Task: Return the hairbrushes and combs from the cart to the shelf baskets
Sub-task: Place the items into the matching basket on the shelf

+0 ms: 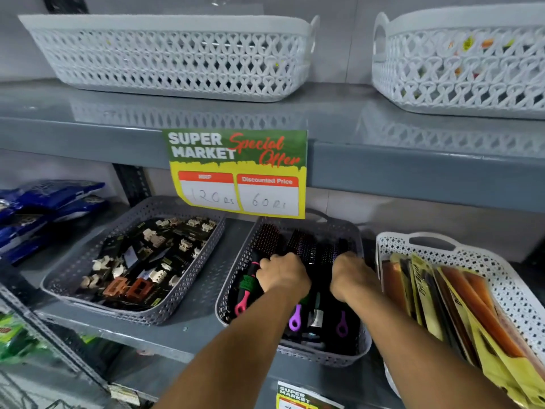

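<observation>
A grey perforated basket (pixel 250 246) on the lower shelf holds several black hairbrushes (pixel 267 239) with pink and purple handle ends. Both hands are inside it. My left hand (pixel 283 273) is curled down over the brushes at the left-middle, next to a pink-handled brush (pixel 246 293). My right hand (pixel 351 276) is curled over the brushes at the right side. The fingertips of both are hidden among the brushes, so what each grips is unclear. To the right, a white basket (pixel 501 278) holds packaged combs (pixel 472 308) on yellow cards. The cart is out of view.
A grey basket (pixel 73 270) of hair clips sits to the left. Blue packets (pixel 50 202) lie at the far left. Two white lattice baskets (pixel 177 60) (pixel 460 69) stand on the upper shelf. A price sign (pixel 237 172) hangs from the shelf edge above the brush basket.
</observation>
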`<state>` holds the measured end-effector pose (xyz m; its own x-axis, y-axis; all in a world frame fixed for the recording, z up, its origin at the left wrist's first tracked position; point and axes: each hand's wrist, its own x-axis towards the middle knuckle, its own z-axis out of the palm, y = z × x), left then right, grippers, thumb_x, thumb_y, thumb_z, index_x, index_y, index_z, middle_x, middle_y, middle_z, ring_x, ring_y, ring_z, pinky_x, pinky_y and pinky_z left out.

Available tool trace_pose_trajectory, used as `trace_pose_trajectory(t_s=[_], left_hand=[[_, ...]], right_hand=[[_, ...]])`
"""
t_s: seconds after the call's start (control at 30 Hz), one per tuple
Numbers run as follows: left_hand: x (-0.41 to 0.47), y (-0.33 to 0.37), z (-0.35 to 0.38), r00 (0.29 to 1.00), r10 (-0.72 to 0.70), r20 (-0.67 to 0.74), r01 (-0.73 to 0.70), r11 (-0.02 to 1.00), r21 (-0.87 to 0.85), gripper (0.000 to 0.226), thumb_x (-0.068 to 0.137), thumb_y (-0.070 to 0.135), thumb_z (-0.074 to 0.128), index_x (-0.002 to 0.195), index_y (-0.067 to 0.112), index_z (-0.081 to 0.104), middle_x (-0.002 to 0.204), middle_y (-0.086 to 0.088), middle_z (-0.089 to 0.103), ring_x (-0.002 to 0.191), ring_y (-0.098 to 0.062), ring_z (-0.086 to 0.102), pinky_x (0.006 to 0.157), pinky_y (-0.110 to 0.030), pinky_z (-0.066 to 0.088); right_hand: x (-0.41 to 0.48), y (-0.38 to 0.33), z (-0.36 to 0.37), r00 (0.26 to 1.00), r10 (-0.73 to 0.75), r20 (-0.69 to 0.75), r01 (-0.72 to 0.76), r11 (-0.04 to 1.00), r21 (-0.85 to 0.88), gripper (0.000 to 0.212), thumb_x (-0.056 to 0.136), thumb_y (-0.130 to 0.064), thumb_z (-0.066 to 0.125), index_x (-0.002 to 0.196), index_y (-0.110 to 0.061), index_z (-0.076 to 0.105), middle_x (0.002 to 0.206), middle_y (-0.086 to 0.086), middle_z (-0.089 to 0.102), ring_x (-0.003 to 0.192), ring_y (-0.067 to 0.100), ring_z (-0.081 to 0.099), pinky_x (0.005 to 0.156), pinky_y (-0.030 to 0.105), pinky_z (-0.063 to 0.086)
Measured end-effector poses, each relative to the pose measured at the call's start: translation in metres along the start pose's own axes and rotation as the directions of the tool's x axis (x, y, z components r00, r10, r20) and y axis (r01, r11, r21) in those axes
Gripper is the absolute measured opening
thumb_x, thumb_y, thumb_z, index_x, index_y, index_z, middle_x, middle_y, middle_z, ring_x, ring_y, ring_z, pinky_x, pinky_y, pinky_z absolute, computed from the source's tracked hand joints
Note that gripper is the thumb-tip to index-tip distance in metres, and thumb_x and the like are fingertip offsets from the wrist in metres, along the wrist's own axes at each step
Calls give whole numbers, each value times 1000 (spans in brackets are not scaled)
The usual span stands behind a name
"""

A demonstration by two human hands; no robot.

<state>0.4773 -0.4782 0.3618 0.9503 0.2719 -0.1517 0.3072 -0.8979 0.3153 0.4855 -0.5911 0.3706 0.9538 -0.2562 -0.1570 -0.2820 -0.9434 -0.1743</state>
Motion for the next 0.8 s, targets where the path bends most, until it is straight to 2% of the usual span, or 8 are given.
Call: trace_pose_trajectory(t_s=[0.23,0.37,0.47,0.53,0.6,0.67,0.73,0.8], left_hand=[[-16,-8,-9,989,132,-72,-129,991,45,45,91,41,54,124,12,60,131,-12,53,123,-34,43,98,-44,39],[-25,-38,-43,944,230,-238,-225,973,49,41,95,37,46,121,8,60,127,-19,51,120,-39,43,99,-47,36],[-28,-78,-71,863,264,-431,-258,963,72,35,92,30,47,114,6,61,117,-22,55,114,-41,46,97,-49,36],[-30,-112,-93,810,253,-529,-237,966,99,36,90,29,46,113,6,61,116,-24,56,115,-43,46,99,-50,35],[-35,-152,-113,777,213,-592,-176,977,120,41,92,30,44,123,5,56,126,-25,53,125,-45,41,105,-52,32],[-46,-189,-133,748,154,-645,-112,988,105,47,95,30,41,134,5,48,142,-26,44,137,-44,31,111,-52,26],[-64,-231,-148,736,74,-673,-47,997,58,50,100,30,34,144,7,37,155,-23,28,145,-40,16,116,-50,15],[-86,-276,-158,726,8,-688,39,998,52,52,102,31,28,150,11,27,161,-17,15,148,-35,6,118,-46,8]], right_hand=[[-1,9,0,998,-43,34,44,999,0,46,78,-2,61,123,4,52,122,20,64,110,34,64,80,34,50],[-7,3,-14,998,-69,-8,70,997,38,47,75,-20,63,117,-1,59,117,21,66,106,34,65,77,34,50],[-15,-22,-35,973,-145,-177,151,988,19,34,85,-28,52,110,-4,55,112,24,59,109,41,59,89,43,50],[-35,-49,-50,913,-289,-288,300,954,-4,36,86,-34,43,108,-7,51,93,18,50,106,43,57,91,49,49],[-59,-85,-58,849,-466,-250,457,884,-98,37,94,-33,41,113,-7,58,87,13,55,107,40,58,91,42,50],[-75,-119,-56,758,-539,-367,507,841,-187,33,92,-31,53,114,-8,61,108,17,64,112,39,57,94,45,48],[-92,-156,-41,671,-534,-514,538,828,-157,46,80,-36,66,115,-6,57,120,25,57,117,43,48,99,59,38],[-109,-191,-21,608,-598,-523,623,767,-153,58,74,-39,69,120,-7,54,130,25,50,126,43,38,101,64,29]])
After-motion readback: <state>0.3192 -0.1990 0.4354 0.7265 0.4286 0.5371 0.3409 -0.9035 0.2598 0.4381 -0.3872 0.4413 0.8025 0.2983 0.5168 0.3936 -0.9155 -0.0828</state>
